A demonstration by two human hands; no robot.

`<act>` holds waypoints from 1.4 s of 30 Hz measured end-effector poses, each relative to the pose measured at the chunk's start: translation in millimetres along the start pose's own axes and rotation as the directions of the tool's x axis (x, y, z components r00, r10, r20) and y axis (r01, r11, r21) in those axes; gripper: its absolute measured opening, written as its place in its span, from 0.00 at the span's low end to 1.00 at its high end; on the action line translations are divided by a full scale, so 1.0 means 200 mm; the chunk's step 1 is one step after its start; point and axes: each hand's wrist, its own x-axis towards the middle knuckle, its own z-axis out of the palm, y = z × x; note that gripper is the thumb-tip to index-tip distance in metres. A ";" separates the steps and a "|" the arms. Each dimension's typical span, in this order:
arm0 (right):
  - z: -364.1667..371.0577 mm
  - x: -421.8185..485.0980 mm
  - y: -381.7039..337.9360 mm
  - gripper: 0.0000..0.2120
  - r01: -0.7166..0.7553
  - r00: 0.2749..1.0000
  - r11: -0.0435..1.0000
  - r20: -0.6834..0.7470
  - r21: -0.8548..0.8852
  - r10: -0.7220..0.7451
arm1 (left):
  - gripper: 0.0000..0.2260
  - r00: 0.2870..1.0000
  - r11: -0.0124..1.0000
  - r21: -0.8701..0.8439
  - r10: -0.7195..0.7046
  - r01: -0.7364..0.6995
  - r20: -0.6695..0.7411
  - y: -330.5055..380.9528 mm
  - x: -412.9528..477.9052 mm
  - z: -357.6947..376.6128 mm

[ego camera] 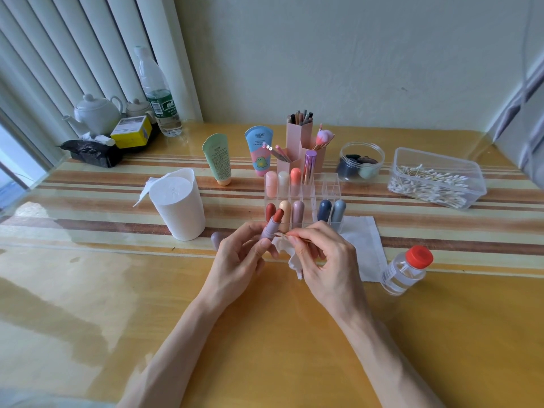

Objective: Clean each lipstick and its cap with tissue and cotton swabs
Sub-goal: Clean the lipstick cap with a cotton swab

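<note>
— First the lipstick [272,228]: where?

— Above the middle of the table [265,334], just in front of the clear rack [332,187]. Tilted, red tip bared and pointing up and away. Lilac tube held in the left grip [241,257], fingers curled round its lower part.

— And the right grip [323,260]?

— Closed on a crumpled tissue [287,251], with a thin stick [298,237] pinched at the fingertips, maybe a cotton swab; too small to tell. Close beside the tube, nearly touching.

— Likely trouble?

— Probably smearing or snapping the soft red tip, if pressed too hard or wiped sideways. Could also slip from so light a hold and mark the table.

— Anything nearby to mind?

— Lilac cap [216,240], lying loose on the table just left of the left grip. Rounded, so easily nudged by a wrist and sent rolling. Then the rack right behind, holding other lipsticks [297,212]; liable to be knocked on a reach forward.

— Farther out?

— Bottle with a red lid [406,272] toward the right edge, beside a flat tissue sheet [365,248]. Lid on, yet easy to tip with the right forearm. Tissue roll [179,207] to the left and tub of swabs [441,159] near the far right corner, both well apart.
</note>
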 end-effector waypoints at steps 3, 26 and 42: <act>0.00 0.00 0.00 0.07 0.002 1.000 1.000 0.016 -0.002 -0.002 | 0.11 0.999 0.999 0.008 -0.033 0.033 -0.012 0.01 -0.01 0.01; 0.00 -0.01 0.00 0.06 0.039 0.999 0.998 -0.001 -0.044 -0.039 | 0.08 0.996 1.000 0.019 -0.022 0.024 -0.084 0.04 0.01 0.01; 0.00 -0.01 0.01 0.07 0.039 0.999 0.996 -0.019 -0.074 -0.040 | 0.07 1.000 0.993 0.118 0.011 -0.009 -0.021 0.04 0.00 0.00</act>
